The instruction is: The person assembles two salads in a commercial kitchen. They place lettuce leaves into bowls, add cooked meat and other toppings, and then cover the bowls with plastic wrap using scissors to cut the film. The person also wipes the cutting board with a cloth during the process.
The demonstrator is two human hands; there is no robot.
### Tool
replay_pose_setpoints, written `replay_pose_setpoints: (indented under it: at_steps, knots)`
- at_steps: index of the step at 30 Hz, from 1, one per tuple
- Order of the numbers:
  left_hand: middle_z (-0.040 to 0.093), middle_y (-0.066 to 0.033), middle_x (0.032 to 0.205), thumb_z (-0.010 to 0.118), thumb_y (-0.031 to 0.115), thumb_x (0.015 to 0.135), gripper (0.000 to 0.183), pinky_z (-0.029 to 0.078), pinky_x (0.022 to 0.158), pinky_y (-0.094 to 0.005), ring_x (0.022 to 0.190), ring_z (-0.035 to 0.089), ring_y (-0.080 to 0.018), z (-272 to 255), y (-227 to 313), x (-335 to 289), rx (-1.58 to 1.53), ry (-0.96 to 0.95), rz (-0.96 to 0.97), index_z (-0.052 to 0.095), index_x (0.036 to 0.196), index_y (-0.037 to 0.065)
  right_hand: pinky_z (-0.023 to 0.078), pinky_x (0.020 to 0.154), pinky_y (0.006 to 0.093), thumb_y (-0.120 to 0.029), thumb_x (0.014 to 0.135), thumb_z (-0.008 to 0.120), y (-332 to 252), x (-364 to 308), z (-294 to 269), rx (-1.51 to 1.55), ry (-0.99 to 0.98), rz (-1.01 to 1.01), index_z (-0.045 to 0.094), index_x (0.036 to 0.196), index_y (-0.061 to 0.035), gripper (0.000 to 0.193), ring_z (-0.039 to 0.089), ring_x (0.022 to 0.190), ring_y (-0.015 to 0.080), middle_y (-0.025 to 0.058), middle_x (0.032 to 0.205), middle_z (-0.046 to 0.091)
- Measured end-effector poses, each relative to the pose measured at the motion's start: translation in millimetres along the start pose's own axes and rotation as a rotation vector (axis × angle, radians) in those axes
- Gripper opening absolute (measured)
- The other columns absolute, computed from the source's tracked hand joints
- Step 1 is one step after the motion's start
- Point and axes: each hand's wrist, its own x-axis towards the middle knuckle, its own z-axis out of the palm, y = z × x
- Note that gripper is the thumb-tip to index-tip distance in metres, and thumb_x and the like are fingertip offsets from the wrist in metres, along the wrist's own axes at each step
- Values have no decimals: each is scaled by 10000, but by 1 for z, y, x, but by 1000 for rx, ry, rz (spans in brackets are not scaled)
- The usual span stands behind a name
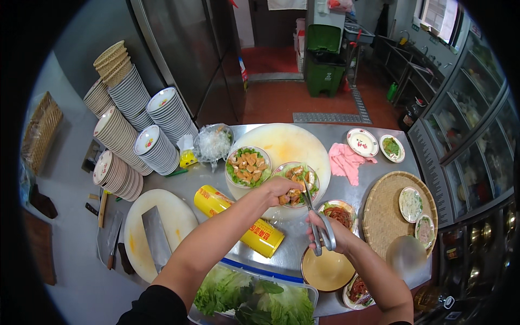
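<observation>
My right hand [329, 232] grips a pair of metal scissors [326, 230] by the handles. Their blades point away from me, over a plate [316, 169] of golden-brown fried pieces on green lettuce. Beside the blades, my left hand [280, 189] is closed at the fingertips on a browned fried piece [299, 188]; the fingers partly hide it. A second plate of similar fried pieces [248, 167] on lettuce stands just to the left. Both plates rest on a large round white cutting board [287, 135].
Yellow film-roll boxes [262, 238] lie under my left forearm. Lettuce [287, 300] fills a clear bin in front. A cleaver [157, 233] rests on another board. Right are a tan bowl [325, 270], a woven tray [374, 214] and a pink cloth [346, 162]; bowl stacks [168, 111] stand left.
</observation>
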Motion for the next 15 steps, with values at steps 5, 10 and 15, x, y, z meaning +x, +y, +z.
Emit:
replay_pose_setpoints:
  at_steps: [5,10,15]
  knots:
    - [626,-44,788,654,98,835,132,354,409,-194,598,562,-96,-2,-10,17,-18,-25,-37,638,948,30,494,536,259,-609,817,595,-7,7,3,21,71,7,491,1061,-39,629,521,639,116,39,791,515]
    - [623,-61,770,642,81,838,100,404,426,-199,608,580,-113,-10,-15,36,-37,-41,-82,626,922,30,433,477,241,-575,838,591,-2,14,7,101,113,-22,503,997,-39,565,485,563,106,25,718,498]
    - [617,-59,719,645,77,829,124,387,372,-233,539,564,-125,-4,-3,24,19,18,-119,620,930,9,366,433,225,-488,867,606,-3,14,11,101,153,-12,517,946,-22,481,422,510,90,9,684,460]
